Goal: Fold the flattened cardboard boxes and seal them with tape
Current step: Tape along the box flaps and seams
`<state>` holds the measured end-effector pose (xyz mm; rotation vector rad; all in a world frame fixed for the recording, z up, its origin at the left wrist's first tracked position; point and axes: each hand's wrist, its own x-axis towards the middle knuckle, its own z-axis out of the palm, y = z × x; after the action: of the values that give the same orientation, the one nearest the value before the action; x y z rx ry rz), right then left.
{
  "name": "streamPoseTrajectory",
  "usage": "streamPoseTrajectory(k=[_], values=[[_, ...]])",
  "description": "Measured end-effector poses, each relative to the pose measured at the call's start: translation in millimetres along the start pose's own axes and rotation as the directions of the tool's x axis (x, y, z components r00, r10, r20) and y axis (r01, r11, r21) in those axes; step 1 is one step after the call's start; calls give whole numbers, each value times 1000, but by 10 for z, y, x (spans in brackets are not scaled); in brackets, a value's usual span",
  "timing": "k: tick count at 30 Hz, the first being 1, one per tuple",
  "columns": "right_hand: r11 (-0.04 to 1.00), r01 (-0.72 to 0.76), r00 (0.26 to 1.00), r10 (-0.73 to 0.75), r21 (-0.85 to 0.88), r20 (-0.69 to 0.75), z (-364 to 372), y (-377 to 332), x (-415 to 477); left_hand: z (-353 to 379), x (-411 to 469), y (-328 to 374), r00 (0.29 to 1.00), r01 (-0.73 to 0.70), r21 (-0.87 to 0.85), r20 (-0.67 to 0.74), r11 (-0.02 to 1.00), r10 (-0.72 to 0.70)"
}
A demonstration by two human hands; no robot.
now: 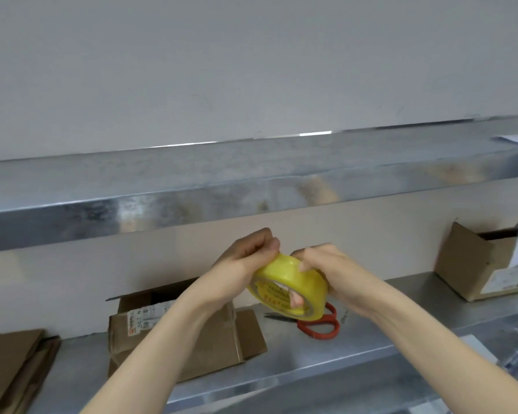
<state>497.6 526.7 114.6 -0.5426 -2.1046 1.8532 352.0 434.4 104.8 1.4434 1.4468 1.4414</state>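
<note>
two hands hold one yellow tape roll [290, 282] in the head view, raised above the metal counter [386, 339]. the left hand [245, 258] pinches the roll's top edge with curled fingers (likely hunting the loose end). the right hand [326, 270] grips the rim, a finger through the core. the roll looks light, stiff and glossy, so slippery, and is best held by the core. the box [216, 348] below is matte, creased brown card with open flaps, beside red-handled scissors [320, 324].
</note>
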Motion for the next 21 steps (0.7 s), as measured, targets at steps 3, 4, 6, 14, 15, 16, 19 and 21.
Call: streamPoseTrajectory(k=[3, 4, 6, 14, 15, 16, 19, 21], values=[[999, -4, 999, 3, 35, 39, -13, -13, -7, -25, 25, -24, 1000, 10, -57, -4, 998, -10], [999, -6, 999, 4, 34, 51, -7, -31, -8, -31, 35, -36, 1000, 6, -66, -12, 998, -7], [999, -19, 998, 17, 38, 55, 20, -83, -1, -30, 59, -51, 999, -1, -89, -35, 996, -2], [1000, 20, 1000, -20, 3, 7, 118, -172, -39, -21, 48, 15, 997, -18, -141, -79, 990, 7], [1000, 21, 1000, -21, 15, 14, 125, -163, -51, -22, 26, 6, 997, -18, -146, -74, 989, 8], [999, 24, 999, -24, 24, 21, 132, -150, -69, -24, 2, -5, 998, -22, -150, -67, 988, 12], [998, 42, 998, -44, 49, 46, 163, -115, -123, -31, -44, -12, 998, -32, -164, -63, 986, 22], [995, 54, 996, -60, 82, 71, 176, -117, -152, -46, -63, 2, 998, -40, -158, -59, 987, 31]])
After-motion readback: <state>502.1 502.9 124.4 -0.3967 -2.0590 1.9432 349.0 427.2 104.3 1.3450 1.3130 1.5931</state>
